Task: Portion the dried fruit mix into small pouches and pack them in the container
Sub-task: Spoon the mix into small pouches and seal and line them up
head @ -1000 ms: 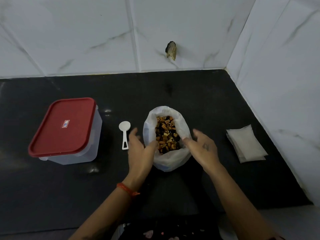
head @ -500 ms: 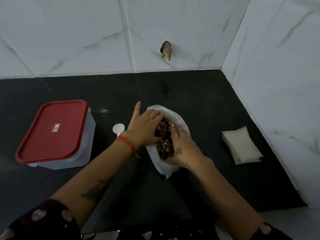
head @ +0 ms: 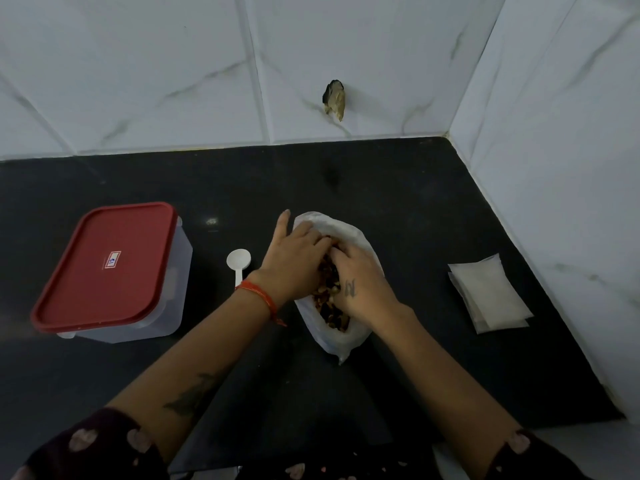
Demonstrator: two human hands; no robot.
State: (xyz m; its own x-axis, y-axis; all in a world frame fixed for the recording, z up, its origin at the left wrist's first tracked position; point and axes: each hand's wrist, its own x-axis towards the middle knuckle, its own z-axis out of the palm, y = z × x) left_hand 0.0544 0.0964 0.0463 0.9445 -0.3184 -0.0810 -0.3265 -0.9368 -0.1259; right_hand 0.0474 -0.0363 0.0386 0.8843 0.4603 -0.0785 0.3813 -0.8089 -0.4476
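My left hand (head: 294,258) and right hand (head: 360,282) dig curled into loose dried fruit mix (head: 327,299) inside the soft, thin white plastic bag (head: 341,337) mid-counter; what they grasp is hidden. It's floppy, so I'd hold its rim.

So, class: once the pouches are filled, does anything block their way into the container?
Yes. The red lid sits closed on the container, left of the bag of dried fruit mix. It must come off first. The pouches lie unfilled on the right.

One head-worn camera is looking forward and down, close over a black counter (head: 398,209). It is facing a tiled wall corner (head: 450,133).
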